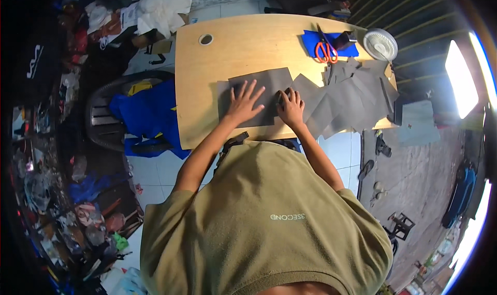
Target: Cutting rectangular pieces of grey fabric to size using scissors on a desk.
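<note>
Two dark grey sheets overlap near the front edge of the table. My left hand (244, 105) lies flat with spread fingers on the upper, darker sheet (272, 81). Under it, a lighter grey sheet (223, 97) sticks out at the left. At the right edge of the darker sheet, the fingers of my right hand (293, 108) are curled together over something small and dark, mostly hidden by them. Just to the right of this hand spreads a loose pile of grey sheets (357, 101), some hanging over the front edge.
On the wooden table (228, 56), orange-handled scissors (325, 53) and a black object (345, 39) rest on blue cloth (310, 38). A round white fan (380, 44) stands at the far right corner. Blue fabric (142, 108) covers a black chair (97, 116) at left.
</note>
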### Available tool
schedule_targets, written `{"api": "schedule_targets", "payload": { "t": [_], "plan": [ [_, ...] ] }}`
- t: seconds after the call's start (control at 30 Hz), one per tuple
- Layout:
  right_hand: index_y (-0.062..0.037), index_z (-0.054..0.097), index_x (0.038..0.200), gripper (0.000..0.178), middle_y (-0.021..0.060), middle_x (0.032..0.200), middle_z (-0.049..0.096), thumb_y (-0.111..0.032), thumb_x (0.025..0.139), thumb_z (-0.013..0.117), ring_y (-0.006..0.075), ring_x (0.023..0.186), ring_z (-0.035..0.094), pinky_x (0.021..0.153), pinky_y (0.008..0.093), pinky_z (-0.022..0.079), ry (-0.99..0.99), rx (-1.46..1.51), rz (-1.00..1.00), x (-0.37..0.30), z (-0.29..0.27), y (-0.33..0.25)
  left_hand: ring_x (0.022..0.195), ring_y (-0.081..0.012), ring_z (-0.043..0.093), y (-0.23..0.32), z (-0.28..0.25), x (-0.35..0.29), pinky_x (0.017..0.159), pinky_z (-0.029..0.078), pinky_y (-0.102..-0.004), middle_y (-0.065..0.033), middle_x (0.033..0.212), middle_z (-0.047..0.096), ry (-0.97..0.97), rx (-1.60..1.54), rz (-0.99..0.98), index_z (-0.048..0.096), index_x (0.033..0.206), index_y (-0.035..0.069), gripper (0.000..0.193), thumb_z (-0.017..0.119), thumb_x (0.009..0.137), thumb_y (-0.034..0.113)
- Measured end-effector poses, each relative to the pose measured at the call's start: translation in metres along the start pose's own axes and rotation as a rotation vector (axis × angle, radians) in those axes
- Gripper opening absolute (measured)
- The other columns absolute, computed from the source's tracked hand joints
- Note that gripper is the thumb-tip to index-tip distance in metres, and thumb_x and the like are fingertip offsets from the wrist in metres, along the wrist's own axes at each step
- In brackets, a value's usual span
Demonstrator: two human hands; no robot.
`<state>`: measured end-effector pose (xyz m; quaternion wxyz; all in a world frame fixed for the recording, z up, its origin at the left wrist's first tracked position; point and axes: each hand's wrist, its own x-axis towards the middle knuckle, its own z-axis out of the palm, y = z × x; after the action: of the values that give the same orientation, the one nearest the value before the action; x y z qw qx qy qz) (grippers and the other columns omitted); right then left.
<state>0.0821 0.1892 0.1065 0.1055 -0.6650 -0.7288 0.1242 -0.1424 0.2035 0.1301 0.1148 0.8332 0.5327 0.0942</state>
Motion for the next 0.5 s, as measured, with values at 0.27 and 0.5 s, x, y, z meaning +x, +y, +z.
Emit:
{"api": "schedule_targets", "payload": {
  "t": [0.27,0.5],
  "plan": [
    [-0.0225,0.046,0.141,0.056,0.0167,0.152,0.032,-0.032,0.087,0.062,0.0417,0.141,0.028,0.108,0.0637,0.026,-0.055,-0.033,-0.06,-0.011,-0.012,0.009,0.149,-0.0299,0.011,-0.041,0.008,-0.032,0.111,0.007,-0.07,-0.0018,0.162,0.015,-0.148,0.08,-0.034,0.036,0.149,0.033,0.073,0.055,0.086,0.063],
    [-0.0135,0.055,0.131,0.043,0.0164,0.144,0.044,-0.023,0.089,0.06,0.0386,0.136,0.037,0.106,0.0575,0.033,0.011,-0.082,-0.04,-0.001,-0.025,0.0,0.148,-0.033,0.015,-0.049,-0.018,-0.049,0.108,0.02,-0.0715,-0.0042,0.161,0.019,-0.108,0.076,-0.046,0.039,0.148,0.029,0.07,0.059,0.087,0.057]
  ]
}}
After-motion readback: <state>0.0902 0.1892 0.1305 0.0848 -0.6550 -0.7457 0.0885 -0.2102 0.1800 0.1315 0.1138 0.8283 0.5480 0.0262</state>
